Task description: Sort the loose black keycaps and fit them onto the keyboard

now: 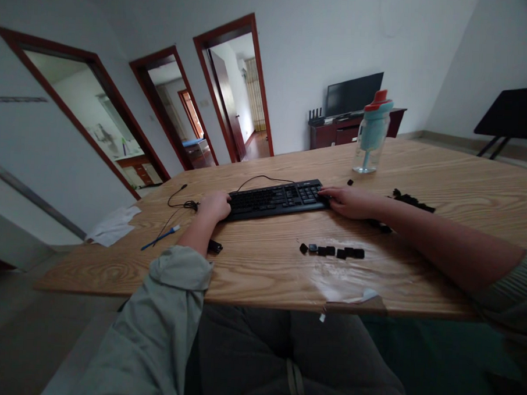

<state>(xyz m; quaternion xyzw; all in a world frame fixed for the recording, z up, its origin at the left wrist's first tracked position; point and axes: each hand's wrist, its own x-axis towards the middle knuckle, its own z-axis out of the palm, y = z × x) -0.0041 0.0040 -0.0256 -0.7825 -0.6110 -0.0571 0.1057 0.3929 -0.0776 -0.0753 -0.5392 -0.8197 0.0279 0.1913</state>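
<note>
A black keyboard (272,199) lies across the wooden table, with dark gaps where some keys seem to be off. My left hand (215,206) is closed around its left end. At the other end, my right hand (344,201) grips the edge beside the number pad, fingertips over the keys. Loose black keycaps (330,251) lie in a short row nearer to me. More keycaps (409,199) form a pile beyond my right forearm, and a single keycap (350,182) sits behind my right hand. Some small black pieces (215,246) are partly hidden by my left wrist.
A water bottle (372,132) with a red and teal lid stands at the back right. Left of the keyboard lie its coiled cable (190,205), a blue brush (160,238) and white paper (114,226). Clear film (342,282) covers part of the table's front edge.
</note>
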